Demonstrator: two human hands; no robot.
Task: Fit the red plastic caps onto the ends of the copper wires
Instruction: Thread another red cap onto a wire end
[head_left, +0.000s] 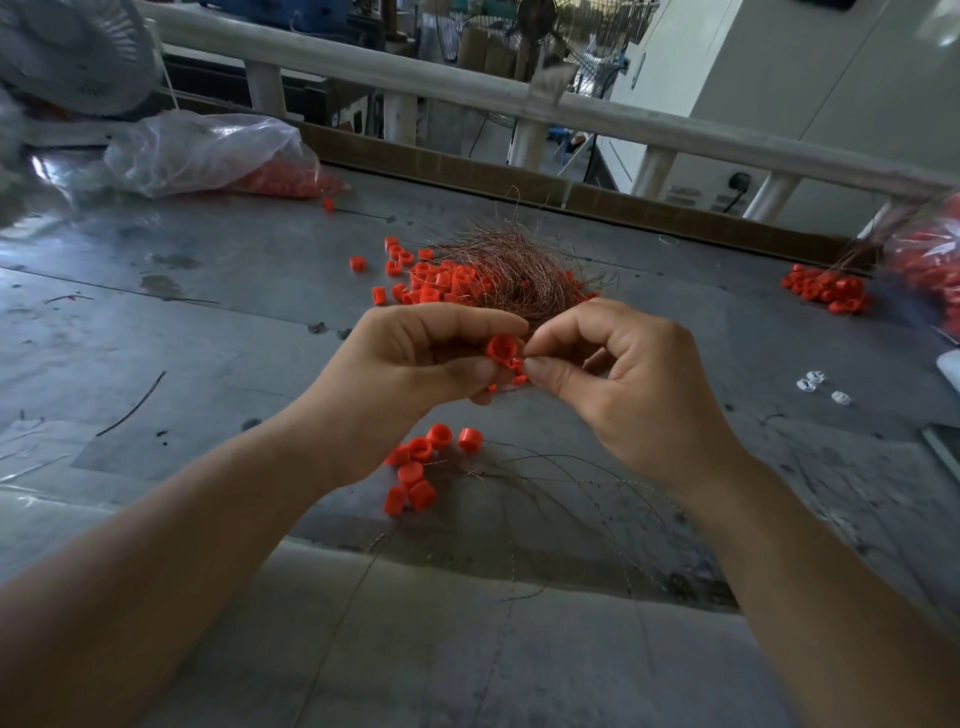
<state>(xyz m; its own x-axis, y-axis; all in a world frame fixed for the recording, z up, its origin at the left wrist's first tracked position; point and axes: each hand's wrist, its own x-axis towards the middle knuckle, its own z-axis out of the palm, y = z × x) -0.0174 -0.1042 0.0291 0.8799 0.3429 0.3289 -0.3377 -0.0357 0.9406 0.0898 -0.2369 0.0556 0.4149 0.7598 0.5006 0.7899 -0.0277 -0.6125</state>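
The left hand's (415, 364) thumb and forefinger were curled round a red cap (500, 347), and the right hand's (628, 379) thumb and forefinger were pinched together just beside it, on what could not be told. Both hands met above the grey metal table (208, 312), forearms reaching in from the near edge. Beyond them lay a tangle of copper wires (514, 260) among loose red caps (436, 283), with a small cluster of caps (415, 467) between the forearms.

Round red cap (501, 347) above tangled copper wires (511, 267), loose red caps (415, 470) on table.
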